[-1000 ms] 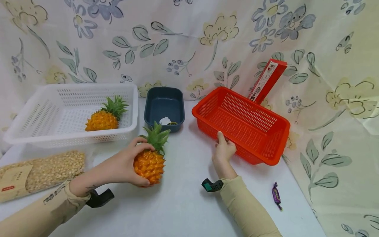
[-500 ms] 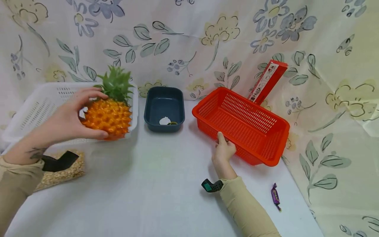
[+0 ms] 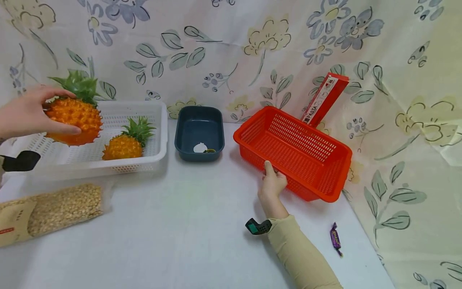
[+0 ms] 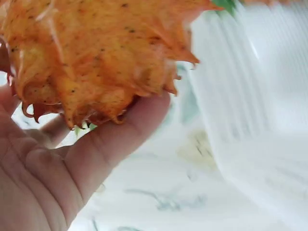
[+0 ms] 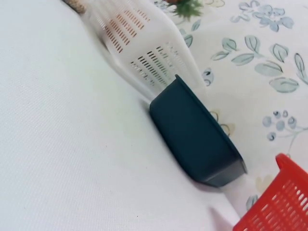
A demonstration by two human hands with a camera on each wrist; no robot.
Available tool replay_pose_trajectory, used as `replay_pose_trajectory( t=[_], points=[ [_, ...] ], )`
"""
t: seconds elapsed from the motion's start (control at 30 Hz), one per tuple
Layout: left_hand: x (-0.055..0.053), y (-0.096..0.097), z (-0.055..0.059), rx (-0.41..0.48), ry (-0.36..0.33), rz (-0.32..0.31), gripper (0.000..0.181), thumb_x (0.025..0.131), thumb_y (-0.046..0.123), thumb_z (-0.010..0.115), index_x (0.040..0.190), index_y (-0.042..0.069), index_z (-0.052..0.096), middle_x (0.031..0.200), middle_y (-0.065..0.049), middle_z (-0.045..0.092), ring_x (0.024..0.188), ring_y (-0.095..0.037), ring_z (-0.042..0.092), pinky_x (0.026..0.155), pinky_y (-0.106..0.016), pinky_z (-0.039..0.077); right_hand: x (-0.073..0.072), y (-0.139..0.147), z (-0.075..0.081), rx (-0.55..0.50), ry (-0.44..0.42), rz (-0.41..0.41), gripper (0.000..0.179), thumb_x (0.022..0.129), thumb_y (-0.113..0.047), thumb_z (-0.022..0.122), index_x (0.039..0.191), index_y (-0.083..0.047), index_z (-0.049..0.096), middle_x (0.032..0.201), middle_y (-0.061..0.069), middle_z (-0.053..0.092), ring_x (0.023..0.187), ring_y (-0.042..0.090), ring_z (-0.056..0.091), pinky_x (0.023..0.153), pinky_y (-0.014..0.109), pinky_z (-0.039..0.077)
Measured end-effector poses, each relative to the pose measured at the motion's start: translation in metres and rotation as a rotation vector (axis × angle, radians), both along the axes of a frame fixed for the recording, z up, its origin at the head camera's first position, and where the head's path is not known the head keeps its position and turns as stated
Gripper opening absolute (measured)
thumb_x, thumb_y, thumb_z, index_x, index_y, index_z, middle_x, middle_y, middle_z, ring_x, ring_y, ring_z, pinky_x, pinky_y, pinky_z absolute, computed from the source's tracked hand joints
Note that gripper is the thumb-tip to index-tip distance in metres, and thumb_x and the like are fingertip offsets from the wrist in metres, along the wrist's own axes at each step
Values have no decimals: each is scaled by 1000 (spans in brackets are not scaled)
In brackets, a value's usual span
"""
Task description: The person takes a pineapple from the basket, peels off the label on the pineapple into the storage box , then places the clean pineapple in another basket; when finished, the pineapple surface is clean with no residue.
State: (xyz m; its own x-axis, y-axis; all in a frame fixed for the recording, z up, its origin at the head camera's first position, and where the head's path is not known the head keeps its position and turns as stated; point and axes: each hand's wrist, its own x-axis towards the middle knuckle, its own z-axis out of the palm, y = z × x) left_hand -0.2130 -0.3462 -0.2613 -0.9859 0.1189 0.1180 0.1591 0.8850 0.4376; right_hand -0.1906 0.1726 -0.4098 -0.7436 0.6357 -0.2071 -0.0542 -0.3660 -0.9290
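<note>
My left hand (image 3: 34,114) grips an orange toy pineapple (image 3: 75,120) with a green leafy top, above the left part of the white basket (image 3: 144,163). The left wrist view shows the thumb (image 4: 118,137) pressed along the spiky skin of that pineapple (image 4: 96,57). A second pineapple (image 3: 124,147) lies inside the basket, toward its right end. At the table's right side my right hand (image 3: 272,182) holds the near rim of the red basket (image 3: 296,152), thumb over the edge.
Between the baskets stands a dark blue tub (image 3: 199,132) with a white piece inside. A bag of grains (image 3: 65,208) lies in front of the white basket. A red pasta box (image 3: 326,98) leans behind the red basket. A purple wrapped candy (image 3: 335,239) lies at right.
My left hand has lifted the pineapple from the middle of the table and carried it left, over the white basket. The right hand has stayed on the red basket's rim.
</note>
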Motion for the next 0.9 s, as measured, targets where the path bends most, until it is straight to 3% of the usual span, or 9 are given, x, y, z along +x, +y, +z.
replay_pose_trajectory(
  t=[0.1,0.23,0.37,0.53,0.73,0.9],
  points=[
    [-10,-12,-10,-120,-15,-4,88,67,33,83,130,-7,36,127,-37,22,101,-52,28,70,-63,39,0,0,0,-1,0,1,18,82,-25,71,84,-8,63,78,1,62,76,21,56,71,31,47],
    [-20,-19,-20,-184,-59,-37,86,64,33,84,126,-7,40,124,-37,23,98,-49,31,70,-61,41,0,0,1,-2,7,-2,18,83,-24,70,84,-8,63,74,-2,61,71,17,54,70,31,47],
    [-24,-20,-25,-194,-147,-43,88,66,35,83,128,-6,35,127,-40,16,98,-50,30,72,-63,40,1,0,2,-3,10,-11,15,83,-23,70,82,-9,63,71,-4,61,65,12,52,70,32,46],
    [-28,-19,-31,-187,-237,-48,91,66,37,82,129,-5,32,128,-41,10,98,-52,29,73,-64,39,0,0,1,-2,11,-13,15,83,-22,71,80,-10,63,70,-5,60,67,15,52,67,30,45],
    [-30,-20,-40,-211,-247,-54,90,64,39,83,127,-4,35,125,-43,14,98,-52,30,73,-63,41,1,0,0,-3,10,2,17,82,-24,71,84,-9,64,75,-3,61,77,22,53,67,29,45],
    [-29,-15,-37,-211,-268,-51,92,69,43,78,131,-4,30,130,-45,9,95,-51,33,63,-56,44,1,1,0,-2,9,13,20,82,-25,71,90,-8,64,81,-2,61,85,27,53,72,32,45]
  ],
)
